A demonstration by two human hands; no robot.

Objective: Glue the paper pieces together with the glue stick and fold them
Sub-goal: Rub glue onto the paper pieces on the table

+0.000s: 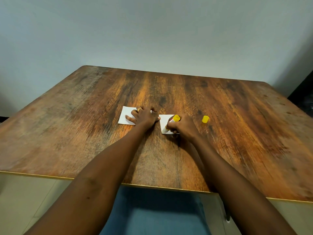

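- R hand (183, 127): fingers curled round the glue stick (173, 121), holding it tilted, yellow base end up and away, working tip down on the right paper piece (164, 120), near its front-left corner.
- L hand (145, 117): fingers spread and flat, palm down, pressing the left paper piece (126, 114) onto the table (237, 133). Thumb reaches toward the right piece's edge; can't tell if it touches.
- Papers: two small white squares lying flat side by side, w/ a narrow strip of bare wood between them, so not joined. No crease seen in either.
- Yellow cap (205, 119): off the stick, standing on the table just right of the R hand.
- Done, by my read: stick uncapped, both pieces laid out, gluing of the right piece under way.
- Can't tell how much of the sheet is coated; glue doesn't show on white paper and the R hand hides part of it.
- Left to do, prob.: finish the coat, lay one piece on the other, press down, then fold. So early stage, roughly first third.
- Watch-out: thin sheet may drag w/ the stick, as no hand is plainly pinning it.
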